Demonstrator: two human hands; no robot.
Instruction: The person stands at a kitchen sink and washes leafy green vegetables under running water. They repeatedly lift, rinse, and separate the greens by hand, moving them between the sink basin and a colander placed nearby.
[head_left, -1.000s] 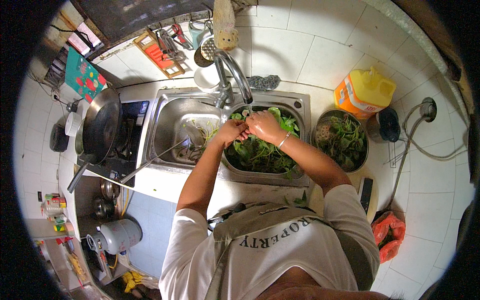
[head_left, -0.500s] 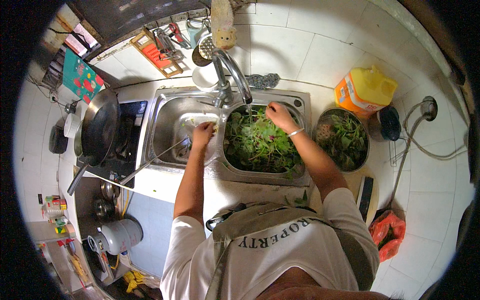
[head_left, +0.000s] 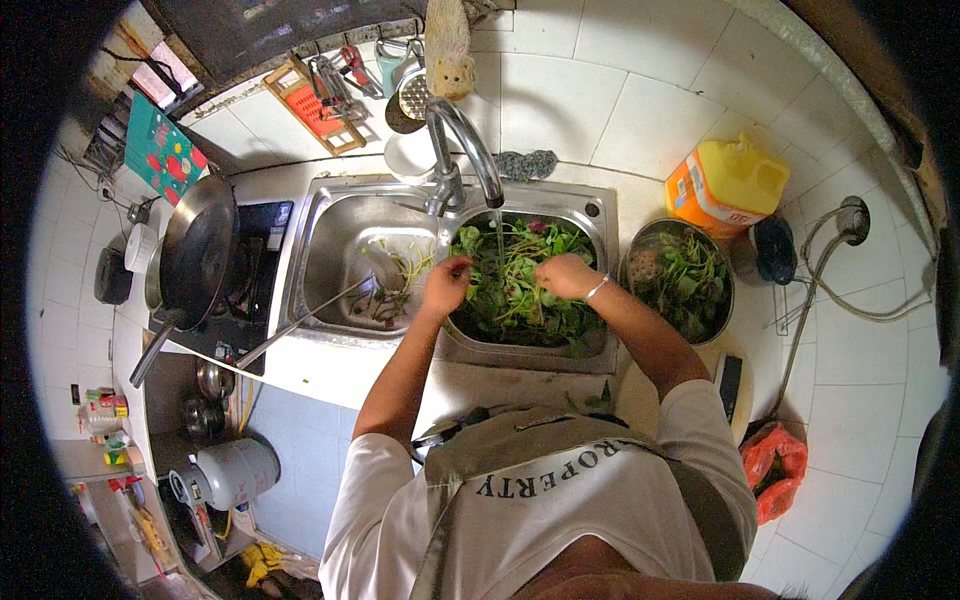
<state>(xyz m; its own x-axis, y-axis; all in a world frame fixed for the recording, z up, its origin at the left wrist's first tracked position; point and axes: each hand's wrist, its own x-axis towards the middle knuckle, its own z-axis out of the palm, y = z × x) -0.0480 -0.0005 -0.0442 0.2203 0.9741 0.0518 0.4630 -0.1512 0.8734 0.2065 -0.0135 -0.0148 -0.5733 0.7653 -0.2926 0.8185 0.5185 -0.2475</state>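
Note:
Leafy greens (head_left: 520, 310) with pale stems fill the right basin of a steel double sink (head_left: 460, 352). A thin stream of water falls on them from the chrome faucet (head_left: 470, 130). My right hand (head_left: 568, 277), below a bracelet at the wrist, is closed on stems over the middle of the pile. My left hand (head_left: 448, 287) is above the divider at the left edge of the greens, fingers curled; what they hold, if anything, is hidden. In the left basin (head_left: 340, 230) lie plant scraps (head_left: 393, 290) and the end of a long thin metal utensil (head_left: 300, 325).
To the right stands a round metal pot (head_left: 690, 280) holding more greens, beside a yellow jug (head_left: 735, 185). A wok (head_left: 200, 250) is over the stove at left. A red plastic bag (head_left: 775, 470) is at lower right. Graters and scissors hang on the back wall.
My left hand has moved right from above the left basin to the greens' edge, uncovering the scraps there. My right hand has come down and nearer, into the middle of the greens.

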